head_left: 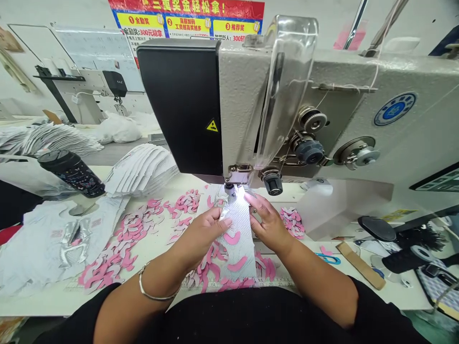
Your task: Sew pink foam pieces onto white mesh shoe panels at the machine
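Observation:
A white mesh fabric piece (pixel 239 239) with pink curved patches on it lies under the presser foot (pixel 229 189) of a grey sewing machine (pixel 322 110). My left hand (pixel 202 229) grips the piece's left edge with bent fingers. My right hand (pixel 267 220) presses on its right edge, fingers together and pointing toward the needle. A metal bangle (pixel 150 289) circles my left wrist.
Loose pink curved cutouts (pixel 118 243) are scattered over the table to the left and beside the machine. A stack of white mesh pieces (pixel 141 169) and a dark bottle (pixel 73 173) stand at left. Blue-handled snips (pixel 329 258) and a brown strip (pixel 360 265) lie at right.

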`<state>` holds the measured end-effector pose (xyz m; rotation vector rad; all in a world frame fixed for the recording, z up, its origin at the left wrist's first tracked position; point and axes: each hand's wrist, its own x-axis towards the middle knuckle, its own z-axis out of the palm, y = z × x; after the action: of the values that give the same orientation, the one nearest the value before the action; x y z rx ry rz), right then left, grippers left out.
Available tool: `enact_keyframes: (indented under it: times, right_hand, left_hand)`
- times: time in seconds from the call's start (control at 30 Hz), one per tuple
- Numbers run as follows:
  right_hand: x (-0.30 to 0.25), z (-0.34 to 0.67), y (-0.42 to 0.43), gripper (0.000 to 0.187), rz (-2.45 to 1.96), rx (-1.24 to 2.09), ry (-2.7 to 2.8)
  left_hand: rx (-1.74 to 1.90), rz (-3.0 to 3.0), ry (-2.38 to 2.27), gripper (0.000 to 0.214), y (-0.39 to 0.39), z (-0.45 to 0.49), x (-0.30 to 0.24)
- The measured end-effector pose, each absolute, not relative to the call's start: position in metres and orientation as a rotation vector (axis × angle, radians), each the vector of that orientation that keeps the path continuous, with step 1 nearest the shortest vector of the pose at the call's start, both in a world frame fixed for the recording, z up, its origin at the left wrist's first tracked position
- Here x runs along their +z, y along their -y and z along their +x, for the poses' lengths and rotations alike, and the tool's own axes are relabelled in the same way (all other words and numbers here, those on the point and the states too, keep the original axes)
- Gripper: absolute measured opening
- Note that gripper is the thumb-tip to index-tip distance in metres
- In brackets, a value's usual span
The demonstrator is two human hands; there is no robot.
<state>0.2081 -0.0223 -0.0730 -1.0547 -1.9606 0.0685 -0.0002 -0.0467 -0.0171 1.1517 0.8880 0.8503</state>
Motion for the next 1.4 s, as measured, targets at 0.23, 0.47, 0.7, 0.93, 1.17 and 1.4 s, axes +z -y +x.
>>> enact_keyframes:
  times: [0.23,0.47,0.7,0.93,1.17,1.4]
  right_hand:
    - [-0.087,0.216,0.022,0.063,-1.115,0.263,1.915]
    - [-0.087,0.216,0.025,0.065,-1.211,0.383,1.859]
    - [-0.09,0.219,0.025,0.068,-1.24,0.397,1.841]
    - [-0.078,0.271,0.017,0.035,-1.972,0.055,1.937]
    - [-0.112,0.295,0.008,0.022,-2.319,0.154,1.958]
    - [-0.115,0.288,0.001,0.019,-2.367,0.211,1.911]
  left_hand:
    - [1.056,1.546,-1.37,0.027,0.028,-0.062,-0.027]
    - [0.699,1.61,-2.182,0.015,0.002,-0.161,-0.065]
    - [0.538,1.73,-2.206,0.019,-0.007,-0.164,-0.088]
    - [0.527,1.847,-2.123,0.02,-0.013,-0.15,-0.088]
    - [0.487,1.825,-2.076,0.027,-0.017,-0.145,-0.098]
    - [0.524,1.78,-2.053,0.029,-0.012,-0.146,-0.103]
